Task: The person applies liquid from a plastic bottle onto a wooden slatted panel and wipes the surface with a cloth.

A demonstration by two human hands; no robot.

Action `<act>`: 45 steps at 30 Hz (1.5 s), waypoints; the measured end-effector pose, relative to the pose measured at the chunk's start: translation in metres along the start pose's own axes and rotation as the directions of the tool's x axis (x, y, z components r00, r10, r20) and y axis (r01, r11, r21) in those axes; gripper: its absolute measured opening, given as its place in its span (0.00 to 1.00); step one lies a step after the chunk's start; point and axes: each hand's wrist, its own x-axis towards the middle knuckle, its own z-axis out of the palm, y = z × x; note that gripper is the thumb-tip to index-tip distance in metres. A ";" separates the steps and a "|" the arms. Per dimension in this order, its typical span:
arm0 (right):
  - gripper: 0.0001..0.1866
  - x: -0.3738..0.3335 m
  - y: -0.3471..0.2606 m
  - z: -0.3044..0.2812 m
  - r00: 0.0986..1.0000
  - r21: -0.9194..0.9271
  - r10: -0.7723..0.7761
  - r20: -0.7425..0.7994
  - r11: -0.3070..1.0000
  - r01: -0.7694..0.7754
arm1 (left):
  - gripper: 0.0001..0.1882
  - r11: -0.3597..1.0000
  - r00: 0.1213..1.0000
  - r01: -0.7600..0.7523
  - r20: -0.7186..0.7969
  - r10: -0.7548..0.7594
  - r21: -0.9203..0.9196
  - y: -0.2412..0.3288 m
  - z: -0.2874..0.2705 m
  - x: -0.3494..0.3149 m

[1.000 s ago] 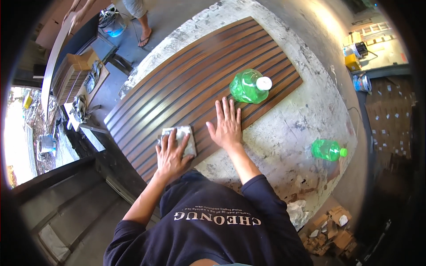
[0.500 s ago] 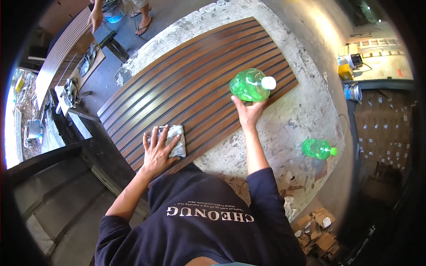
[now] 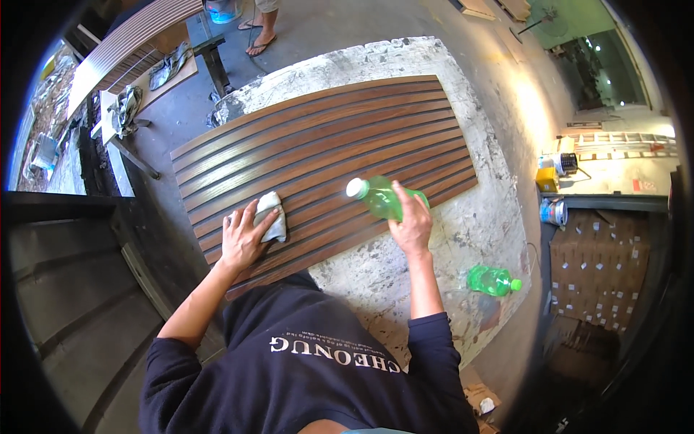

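Note:
My right hand [image 3: 412,228] is wrapped round a clear green plastic bottle [image 3: 383,199], held tilted above the near part of a brown wooden slatted panel [image 3: 325,137]. Its white cap points left. A folded whitish cloth [image 3: 272,210] is gripped under my left hand [image 3: 244,235], which rests on the panel's near left part. The thumb and fingers lie over the cloth's left and near sides. Dark grooves run along the panel between its brown strips.
Under the panel is a paint-stained whitish table [image 3: 347,267]. A second green bottle [image 3: 491,281] lies at its right. Another slatted panel [image 3: 137,43] rests on a stand at the far left, and a person's sandalled feet [image 3: 262,43] show beyond the table.
My right hand has brought the bottle down and left, turning its cap from right to left. My left hand remains on the cloth. The whole view has shifted.

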 end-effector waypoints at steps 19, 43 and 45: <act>0.22 0.024 0.035 0.021 0.947 -0.345 -0.308 0.095 0.882 0.321 | 0.32 0.945 0.936 -0.325 0.156 0.315 0.044 0.038 -0.014 0.092; 0.38 0.032 0.058 0.067 0.760 0.263 0.379 -0.528 0.924 -0.278 | 0.29 0.906 0.895 -0.408 0.243 0.373 0.111 0.092 0.004 0.163; 0.30 0.038 0.054 0.067 0.725 0.322 0.428 -0.539 0.900 -0.292 | 0.28 0.906 0.896 -0.418 0.195 0.398 0.074 0.095 0.001 0.158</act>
